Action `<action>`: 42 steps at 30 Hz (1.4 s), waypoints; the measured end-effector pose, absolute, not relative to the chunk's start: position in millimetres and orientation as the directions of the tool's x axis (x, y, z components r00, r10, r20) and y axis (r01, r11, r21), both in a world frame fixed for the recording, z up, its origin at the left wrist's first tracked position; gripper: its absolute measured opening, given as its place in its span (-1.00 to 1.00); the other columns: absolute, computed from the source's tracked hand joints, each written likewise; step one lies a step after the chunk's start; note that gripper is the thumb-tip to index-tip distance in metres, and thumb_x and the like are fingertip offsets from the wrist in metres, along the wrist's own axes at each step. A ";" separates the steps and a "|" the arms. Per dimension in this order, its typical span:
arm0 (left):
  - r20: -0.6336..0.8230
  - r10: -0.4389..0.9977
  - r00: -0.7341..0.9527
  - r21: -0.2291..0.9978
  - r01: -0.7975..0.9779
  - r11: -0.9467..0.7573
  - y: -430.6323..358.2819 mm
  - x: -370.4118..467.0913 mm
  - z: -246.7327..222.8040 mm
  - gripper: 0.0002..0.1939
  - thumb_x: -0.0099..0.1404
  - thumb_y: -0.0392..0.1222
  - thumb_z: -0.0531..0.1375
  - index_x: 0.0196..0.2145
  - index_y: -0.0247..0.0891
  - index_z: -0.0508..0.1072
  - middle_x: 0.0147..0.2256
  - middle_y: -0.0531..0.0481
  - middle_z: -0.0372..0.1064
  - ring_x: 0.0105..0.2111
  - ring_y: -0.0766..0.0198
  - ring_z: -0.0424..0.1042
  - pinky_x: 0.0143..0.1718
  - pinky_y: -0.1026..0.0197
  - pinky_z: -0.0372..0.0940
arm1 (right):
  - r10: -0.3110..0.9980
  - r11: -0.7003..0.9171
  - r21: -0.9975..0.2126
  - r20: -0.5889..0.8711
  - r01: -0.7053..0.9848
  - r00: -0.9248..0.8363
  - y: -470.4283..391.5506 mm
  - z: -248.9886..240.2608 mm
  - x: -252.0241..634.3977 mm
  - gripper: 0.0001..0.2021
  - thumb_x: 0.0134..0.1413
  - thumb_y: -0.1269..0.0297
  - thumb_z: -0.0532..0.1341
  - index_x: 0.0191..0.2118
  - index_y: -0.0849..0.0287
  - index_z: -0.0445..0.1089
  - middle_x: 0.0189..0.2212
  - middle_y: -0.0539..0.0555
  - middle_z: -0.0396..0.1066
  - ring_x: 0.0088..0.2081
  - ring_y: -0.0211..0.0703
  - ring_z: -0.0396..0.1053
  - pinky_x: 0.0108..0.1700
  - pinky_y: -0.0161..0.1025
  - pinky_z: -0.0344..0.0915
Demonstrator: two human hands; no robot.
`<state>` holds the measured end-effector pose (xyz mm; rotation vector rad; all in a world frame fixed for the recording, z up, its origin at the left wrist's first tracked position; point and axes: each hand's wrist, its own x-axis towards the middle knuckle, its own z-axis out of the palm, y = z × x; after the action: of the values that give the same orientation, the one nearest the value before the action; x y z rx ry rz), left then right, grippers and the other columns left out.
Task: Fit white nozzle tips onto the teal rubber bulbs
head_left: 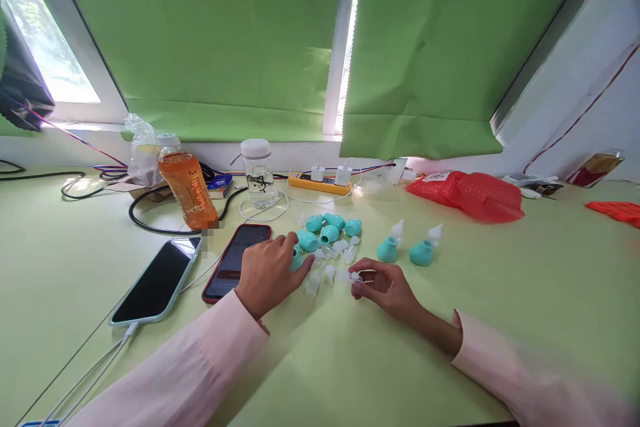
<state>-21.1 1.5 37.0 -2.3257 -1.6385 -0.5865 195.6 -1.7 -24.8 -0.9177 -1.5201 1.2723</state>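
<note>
My left hand [270, 273] reaches over the near side of a pile of teal squeeze bulbs [329, 234]. Its thumb and fingers curl around one teal squeeze bulb [297, 259], partly hidden by the fingers. With fingertips pinched, my right hand [383, 285] holds a small translucent plastic piece [355, 277] just above the table. Between the hands lie several clear nozzle tips [329, 273] and small clear parts [313, 283]. Off to the right, two teal bulbs with clear tips fitted, one assembled bulb [388, 248] and another assembled bulb [423, 251], stand upright.
Left of the pile lie a red-edged phone [235, 263] and a second phone [156, 283] on a charging cable. Behind stand an orange drink bottle [187, 187], a clear jar [257, 173] and a yellow power strip [320, 182]. A red plastic bag [467, 195] lies at back right.
</note>
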 end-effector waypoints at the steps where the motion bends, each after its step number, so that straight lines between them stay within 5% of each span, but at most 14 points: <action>1: 0.395 0.871 0.291 -0.009 0.950 -0.313 2.9 -23.4 36.0 -0.66 0.17 0.03 0.01 -0.37 -0.32 0.36 -0.50 -0.07 0.37 -0.51 0.13 0.38 -0.61 0.25 0.10 | 0.939 0.166 -0.985 0.172 -0.043 -0.299 -0.9 -24.8 195.5 -0.75 -0.23 0.24 0.30 -0.35 0.23 0.36 -0.46 0.02 0.30 -0.49 -0.31 0.31 -0.44 -0.28 0.38; 4: 0.332 0.880 0.341 -0.084 0.939 -0.332 6.1 -27.4 26.1 -0.75 0.21 -0.09 0.01 -0.38 -0.32 0.37 -0.47 -0.09 0.37 -0.50 0.15 0.38 -0.60 0.26 0.11 | 0.950 0.132 -0.987 0.151 -0.087 -0.272 0.8 -23.7 195.3 -0.74 -0.31 0.26 0.34 -0.40 0.24 0.37 -0.43 0.04 0.31 -0.46 -0.29 0.32 -0.45 -0.28 0.39; 9: 0.474 0.773 0.421 -0.043 0.888 -0.457 11.1 -26.1 10.1 -0.89 0.17 -0.19 0.08 -0.38 -0.27 0.35 -0.29 -0.10 0.31 -0.34 0.19 0.33 -0.40 0.22 0.23 | 0.956 0.083 -0.992 0.105 -0.090 -0.275 0.1 -20.9 195.1 -0.75 -0.29 0.26 0.33 -0.42 0.26 0.37 -0.56 0.02 0.34 -0.54 -0.30 0.32 -0.49 -0.29 0.39; 16: 0.557 0.659 0.506 -0.057 0.814 -0.577 8.0 -20.9 1.0 -0.94 0.24 -0.28 0.02 -0.36 -0.25 0.27 -0.31 -0.07 0.34 -0.32 0.20 0.29 -0.37 0.19 0.22 | 0.957 0.132 -0.985 0.155 -0.111 -0.244 -1.1 -17.4 196.1 -0.74 -0.31 0.24 0.34 -0.43 0.25 0.36 -0.56 0.00 0.32 -0.58 -0.33 0.28 -0.57 -0.32 0.36; 19: 0.661 0.568 0.490 0.098 0.694 -0.713 -6.2 -8.8 2.7 -0.98 0.23 -0.29 0.03 -0.33 -0.23 0.22 -0.26 -0.08 0.33 -0.19 0.15 0.23 -0.26 0.13 0.22 | 0.963 0.128 -0.986 0.150 -0.111 -0.225 0.6 -12.0 201.9 -0.74 -0.32 0.26 0.35 -0.42 0.25 0.37 -0.56 0.01 0.34 -0.59 -0.31 0.30 -0.52 -0.27 0.38; 22: 0.599 0.629 0.496 0.365 0.529 -0.766 -22.7 12.1 -1.9 -0.85 0.18 -0.31 0.09 -0.32 -0.23 0.13 -0.34 -0.04 0.31 -0.26 0.22 0.25 -0.32 0.21 0.26 | 0.948 0.099 -0.982 0.142 -0.163 -0.285 3.8 -8.8 209.8 -0.78 -0.26 0.27 0.32 -0.41 0.26 0.38 -0.60 -0.01 0.34 -0.61 -0.32 0.29 -0.54 -0.28 0.36; 26: 0.414 0.686 0.598 0.525 0.459 -0.717 -30.2 35.4 -20.0 -0.69 0.06 -0.36 0.15 -0.26 -0.20 0.13 -0.25 -0.03 0.30 -0.27 0.22 0.29 -0.33 0.21 0.27 | 0.916 0.024 -0.978 0.104 -0.206 -0.388 7.3 -8.9 217.2 -0.78 -0.16 0.22 0.27 -0.39 0.27 0.38 -0.62 0.00 0.34 -0.64 -0.34 0.27 -0.61 -0.33 0.29; 30: 0.307 0.828 0.469 0.748 0.419 -0.515 -22.5 40.1 -30.5 -0.48 0.01 -0.35 0.17 -0.10 -0.16 0.03 -0.21 -0.03 0.34 -0.27 0.21 0.35 -0.29 0.17 0.27 | 0.914 0.052 -0.989 0.102 -0.137 -0.394 6.5 -7.0 220.5 -0.76 -0.14 0.17 0.24 -0.42 0.28 0.37 -0.65 -0.01 0.32 -0.69 -0.38 0.22 -0.68 -0.38 0.23; 37: 0.368 0.825 0.429 0.749 0.388 -0.537 -19.3 33.9 -20.5 -0.58 -0.10 -0.46 0.06 -0.22 -0.20 0.28 -0.28 0.00 0.35 -0.28 0.21 0.34 -0.25 0.16 0.24 | 0.890 0.249 -0.964 0.189 0.095 -0.415 2.1 -6.0 230.6 -0.76 -0.30 0.27 0.34 -0.39 0.25 0.43 -0.52 0.03 0.37 -0.54 -0.32 0.30 -0.51 -0.33 0.35; 42: 0.331 0.867 0.373 0.770 0.424 -0.476 -19.3 34.5 -19.5 -0.73 -0.04 -0.26 0.20 -0.30 -0.26 0.37 -0.39 0.01 0.39 -0.39 0.23 0.36 -0.34 0.19 0.27 | 0.824 0.469 -0.835 0.296 0.288 -0.484 -2.9 -4.4 232.4 -0.78 -0.18 0.27 0.28 -0.32 0.23 0.44 -0.51 0.04 0.39 -0.51 -0.31 0.31 -0.46 -0.35 0.34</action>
<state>34.5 -19.3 -19.5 -3.0332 -1.6345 -1.4636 232.4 -2.9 -4.4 -0.9211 -2.0023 0.9565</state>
